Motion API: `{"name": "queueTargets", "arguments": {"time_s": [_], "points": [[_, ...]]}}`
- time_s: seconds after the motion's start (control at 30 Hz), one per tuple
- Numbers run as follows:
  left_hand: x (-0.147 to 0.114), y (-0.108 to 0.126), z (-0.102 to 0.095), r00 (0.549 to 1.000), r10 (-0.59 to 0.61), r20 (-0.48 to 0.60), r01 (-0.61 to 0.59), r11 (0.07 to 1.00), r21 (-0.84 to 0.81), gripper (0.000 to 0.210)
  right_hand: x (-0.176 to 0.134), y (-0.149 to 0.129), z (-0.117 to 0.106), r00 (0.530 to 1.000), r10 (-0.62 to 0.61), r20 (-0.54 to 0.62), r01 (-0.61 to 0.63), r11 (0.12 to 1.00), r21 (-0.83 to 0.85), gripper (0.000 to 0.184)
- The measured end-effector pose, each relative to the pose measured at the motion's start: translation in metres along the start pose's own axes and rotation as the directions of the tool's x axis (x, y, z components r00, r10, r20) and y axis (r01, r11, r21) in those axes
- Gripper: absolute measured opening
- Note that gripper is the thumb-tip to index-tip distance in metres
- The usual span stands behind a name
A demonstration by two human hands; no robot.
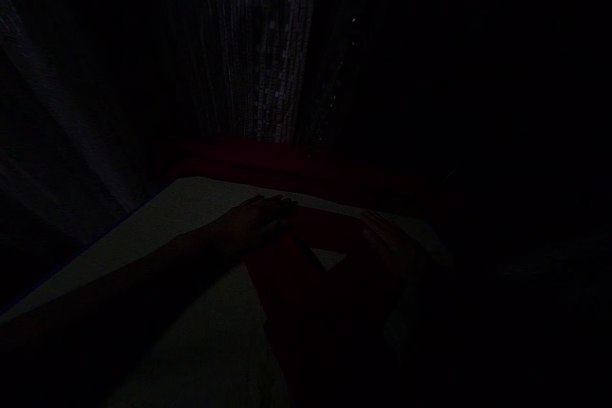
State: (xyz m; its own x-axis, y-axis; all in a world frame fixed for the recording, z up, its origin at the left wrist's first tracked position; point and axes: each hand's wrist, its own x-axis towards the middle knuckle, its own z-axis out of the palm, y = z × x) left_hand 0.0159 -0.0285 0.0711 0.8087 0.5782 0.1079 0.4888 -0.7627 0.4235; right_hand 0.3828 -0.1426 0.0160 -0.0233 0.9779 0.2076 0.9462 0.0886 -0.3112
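Note:
The picture is very dark. A dark red cloth (282,274) lies spread on a pale flat surface (196,204), and a small pale triangle shows through a gap in it. My left hand (258,220) rests flat at the cloth's upper left corner, fingers stretched out. On the upper right part of the cloth lies my right hand (392,239), also flat with its fingers extended. Neither hand grips anything that I can see. The cloth's lower and right parts fade into shadow.
More dark red fabric (248,162) lies bunched along the far edge of the pale surface. Behind it hangs a greyish striped curtain or similar sheet (268,44). A thin blue edge (95,239) borders the surface at left. The right side is too dark to make out.

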Motion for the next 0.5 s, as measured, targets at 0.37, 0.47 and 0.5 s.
{"name": "queueTargets", "arguments": {"time_s": [0.37,0.47,0.5], "points": [[0.003,0.001,-0.002,0.997,-0.071,-0.042,0.078,0.976,0.203,0.061,0.01,0.012,0.003,0.997,-0.059,-0.041,0.056,0.996,-0.074,0.089],[0.002,0.009,0.001,0.996,0.036,-0.082,-0.01,0.956,0.292,0.057,0.008,0.002,0.0,0.974,-0.131,-0.184,0.102,0.982,-0.16,0.089],[0.001,0.013,0.0,0.998,0.04,-0.056,-0.023,0.959,0.284,0.058,0.008,0.0,0.001,0.973,-0.14,-0.183,0.114,0.983,-0.147,0.089]]}}
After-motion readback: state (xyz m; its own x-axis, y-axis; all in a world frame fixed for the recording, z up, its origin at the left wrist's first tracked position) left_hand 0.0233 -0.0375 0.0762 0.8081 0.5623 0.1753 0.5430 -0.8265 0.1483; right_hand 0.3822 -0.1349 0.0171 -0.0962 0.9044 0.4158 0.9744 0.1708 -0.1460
